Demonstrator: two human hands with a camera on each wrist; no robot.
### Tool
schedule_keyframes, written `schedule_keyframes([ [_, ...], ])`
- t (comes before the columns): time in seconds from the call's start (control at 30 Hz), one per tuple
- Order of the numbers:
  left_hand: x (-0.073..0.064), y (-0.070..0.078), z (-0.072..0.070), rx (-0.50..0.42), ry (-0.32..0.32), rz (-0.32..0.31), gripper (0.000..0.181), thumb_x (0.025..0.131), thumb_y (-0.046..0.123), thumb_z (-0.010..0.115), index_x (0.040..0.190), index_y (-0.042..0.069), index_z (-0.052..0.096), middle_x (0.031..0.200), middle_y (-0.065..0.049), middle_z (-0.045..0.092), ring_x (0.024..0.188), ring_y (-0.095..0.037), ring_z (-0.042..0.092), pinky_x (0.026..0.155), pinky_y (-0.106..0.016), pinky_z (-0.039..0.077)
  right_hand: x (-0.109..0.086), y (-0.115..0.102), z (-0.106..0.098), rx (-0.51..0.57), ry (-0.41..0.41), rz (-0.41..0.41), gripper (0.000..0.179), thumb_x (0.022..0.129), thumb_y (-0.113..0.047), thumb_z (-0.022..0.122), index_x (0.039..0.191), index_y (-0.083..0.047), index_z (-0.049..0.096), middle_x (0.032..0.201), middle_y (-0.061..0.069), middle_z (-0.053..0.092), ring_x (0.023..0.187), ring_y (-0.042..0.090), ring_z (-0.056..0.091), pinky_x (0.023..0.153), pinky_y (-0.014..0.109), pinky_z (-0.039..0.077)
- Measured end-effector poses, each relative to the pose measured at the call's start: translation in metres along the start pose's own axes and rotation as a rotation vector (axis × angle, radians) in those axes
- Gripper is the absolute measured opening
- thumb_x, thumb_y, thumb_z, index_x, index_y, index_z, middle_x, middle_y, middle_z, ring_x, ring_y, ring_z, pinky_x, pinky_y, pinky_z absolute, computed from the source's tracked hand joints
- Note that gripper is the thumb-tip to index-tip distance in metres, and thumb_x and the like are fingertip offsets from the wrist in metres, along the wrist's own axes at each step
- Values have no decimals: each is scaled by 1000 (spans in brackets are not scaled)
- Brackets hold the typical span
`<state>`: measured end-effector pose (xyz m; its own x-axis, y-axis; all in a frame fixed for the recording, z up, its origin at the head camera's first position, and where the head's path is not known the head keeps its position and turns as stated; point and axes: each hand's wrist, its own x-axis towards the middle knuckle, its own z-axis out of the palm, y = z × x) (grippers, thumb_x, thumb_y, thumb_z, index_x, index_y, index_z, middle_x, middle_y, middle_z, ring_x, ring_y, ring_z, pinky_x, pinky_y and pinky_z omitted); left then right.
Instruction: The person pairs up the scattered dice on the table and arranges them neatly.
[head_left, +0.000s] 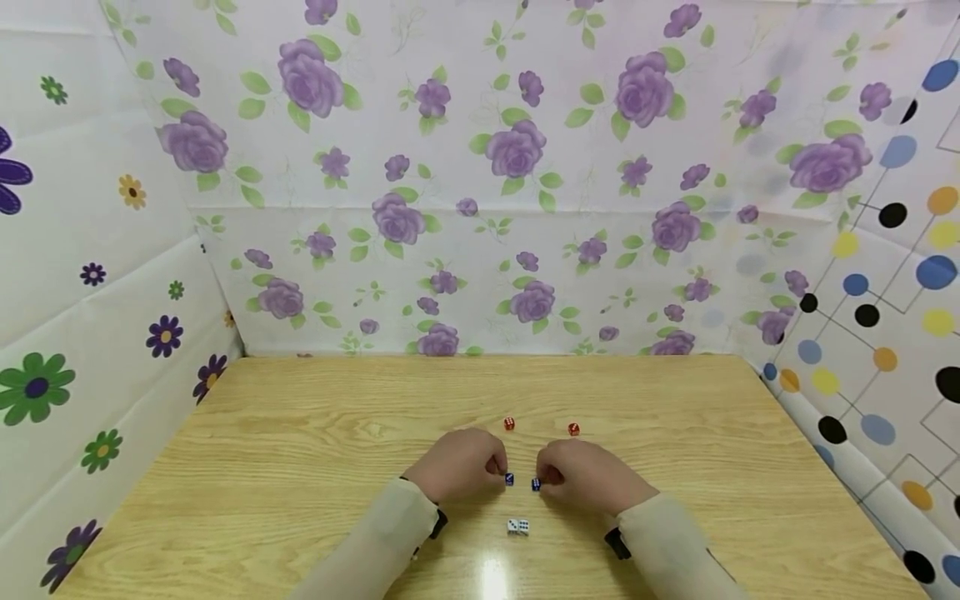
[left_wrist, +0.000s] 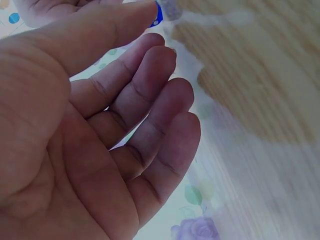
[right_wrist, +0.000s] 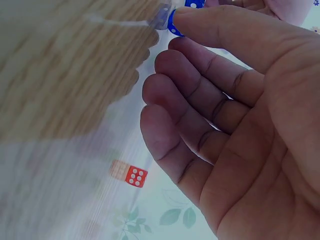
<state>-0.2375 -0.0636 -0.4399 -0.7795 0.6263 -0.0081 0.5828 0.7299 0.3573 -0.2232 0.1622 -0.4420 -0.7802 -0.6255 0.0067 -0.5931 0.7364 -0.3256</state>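
In the head view my left hand (head_left: 461,465) is low over the wooden table and pinches a blue die (head_left: 509,479) at its fingertips. Across a small gap, my right hand (head_left: 588,477) holds another blue die (head_left: 536,484) in the same way. The left wrist view has a blue die (left_wrist: 158,19) partly hidden behind the thumb tip, the other fingers loosely bent. From the right wrist, a blue die (right_wrist: 174,22) shows between thumb and index finger. Two white dice (head_left: 517,527) sit side by side nearer the body.
Beyond the hands lie two separate red dice, one at left (head_left: 509,423) and one at right (head_left: 573,429). Patterned cloth (head_left: 480,275) walls in the table (head_left: 300,433) at the back and on both sides.
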Motion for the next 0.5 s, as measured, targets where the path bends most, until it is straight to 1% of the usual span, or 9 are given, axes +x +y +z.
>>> schedule_keyframes([
  [0.1, 1, 2, 1, 7, -5, -2, 6, 83, 29, 73, 82, 24, 70, 74, 19, 58, 67, 2, 52, 66, -21, 46, 2, -1, 1, -11, 0, -8, 11, 84, -24, 72, 80, -26, 62, 73, -18, 51, 63, 2, 45, 60, 23, 40],
  [0.3, 3, 4, 0, 32, -4, 5, 5, 82, 27, 74, 81, 24, 70, 74, 19, 59, 68, 2, 53, 67, -21, 47, 4, -2, 3, -38, -2, -28, 11, 84, -26, 72, 79, -26, 62, 73, -19, 50, 62, 1, 45, 59, 22, 40],
  [0.5, 5, 5, 2, 44, -10, 0, 5, 82, 28, 74, 82, 24, 70, 76, 18, 60, 69, 2, 53, 68, -22, 47, 7, -3, 3, -50, -6, -23, 12, 84, -26, 72, 78, -26, 62, 71, -18, 50, 61, 1, 43, 58, 23, 39],
])
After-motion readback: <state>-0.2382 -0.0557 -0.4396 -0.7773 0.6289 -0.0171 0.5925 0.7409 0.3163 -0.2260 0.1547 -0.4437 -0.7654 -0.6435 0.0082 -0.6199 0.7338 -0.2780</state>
